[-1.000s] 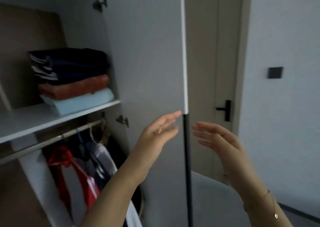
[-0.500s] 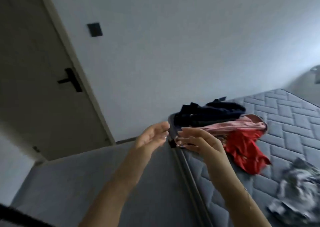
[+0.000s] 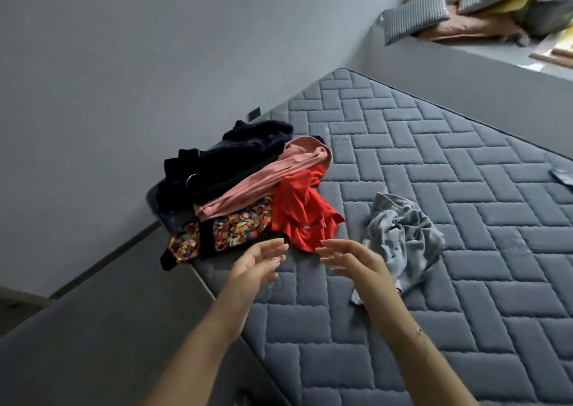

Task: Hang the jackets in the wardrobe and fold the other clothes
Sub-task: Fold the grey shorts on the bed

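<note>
Nearest us, both bare forearms reach out over the near corner of the grey quilted mattress (image 3: pixel 403 204). Our left hand (image 3: pixel 259 261) and right hand (image 3: pixel 350 258) hover side by side, palms facing each other, fingers straight and relaxed, holding nothing and touching no cloth. A thin bracelet (image 3: pixel 419 330) sits on the right wrist.

Below and left of the left arm, the mattress edge drops to a plain grey floor strip (image 3: pixel 77 328), which runs along the wall. Between the two hands the quilted surface shows bare.

Just past the fingertips lies the clothes pile at the mattress's left corner. A black garment with orange floral print (image 3: pixel 226 235) is closest, its hem hanging over the edge. A bright red garment (image 3: pixel 300 216) lies just right of it, touching. A long pink garment (image 3: pixel 266 182) lies across both. A dark navy fleecy jacket (image 3: pixel 223 160) sits behind, at the corner nearest the grey wall (image 3: pixel 155 49).

Right of the right hand, apart from the pile, a crumpled pale grey garment (image 3: pixel 400 235) lies alone. Beyond it, wide bare quilting runs to the far edge.

Farthest, checked grey pillows (image 3: pixel 415 15) rest on a raised ledge.
</note>
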`<action>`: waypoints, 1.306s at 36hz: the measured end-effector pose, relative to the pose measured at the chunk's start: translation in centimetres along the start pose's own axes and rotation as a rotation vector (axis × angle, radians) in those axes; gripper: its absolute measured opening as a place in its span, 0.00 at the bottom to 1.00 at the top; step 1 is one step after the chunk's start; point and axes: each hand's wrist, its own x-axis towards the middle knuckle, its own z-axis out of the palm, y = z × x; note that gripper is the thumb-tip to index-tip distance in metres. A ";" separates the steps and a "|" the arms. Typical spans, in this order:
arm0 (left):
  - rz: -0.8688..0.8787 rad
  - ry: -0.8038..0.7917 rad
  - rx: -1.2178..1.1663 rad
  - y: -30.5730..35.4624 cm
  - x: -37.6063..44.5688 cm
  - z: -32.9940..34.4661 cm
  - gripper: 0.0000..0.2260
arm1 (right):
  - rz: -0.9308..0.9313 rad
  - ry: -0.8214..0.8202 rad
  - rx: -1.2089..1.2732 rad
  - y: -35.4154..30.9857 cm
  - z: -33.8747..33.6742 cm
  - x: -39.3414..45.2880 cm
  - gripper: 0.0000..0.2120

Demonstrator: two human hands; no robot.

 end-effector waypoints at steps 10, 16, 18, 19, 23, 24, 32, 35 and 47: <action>-0.180 -0.298 0.153 -11.5 14.8 8.1 0.13 | 0.266 0.356 0.012 12.8 -7.4 4.8 0.12; -0.206 -0.437 0.381 -22.7 21.5 10.8 0.14 | 0.347 0.560 -0.110 22.9 -10.3 9.3 0.10; -0.233 -0.458 0.417 -26.0 23.3 11.5 0.14 | 0.399 0.646 -0.179 26.5 -11.5 11.2 0.16; -0.245 -0.464 0.428 -27.4 24.1 11.8 0.13 | 0.426 0.686 -0.201 28.2 -12.1 12.2 0.20; -0.273 -0.462 0.443 -32.9 27.4 14.1 0.15 | 0.528 0.835 -0.102 34.4 -14.7 15.9 0.34; -0.286 -0.450 0.434 -34.0 28.1 14.8 0.17 | 0.537 0.864 -0.071 35.8 -15.3 16.7 0.35; -0.407 -0.317 0.190 -39.0 31.5 22.6 0.22 | 0.432 1.005 -0.120 42.7 -19.3 20.2 0.16; -0.327 -0.282 0.171 -39.6 31.5 23.8 0.16 | 0.342 0.994 -0.144 43.8 -19.6 19.4 0.19; -0.651 -0.386 0.446 -41.3 16.0 11.8 0.11 | 0.667 0.581 -0.359 44.7 -13.1 3.1 0.10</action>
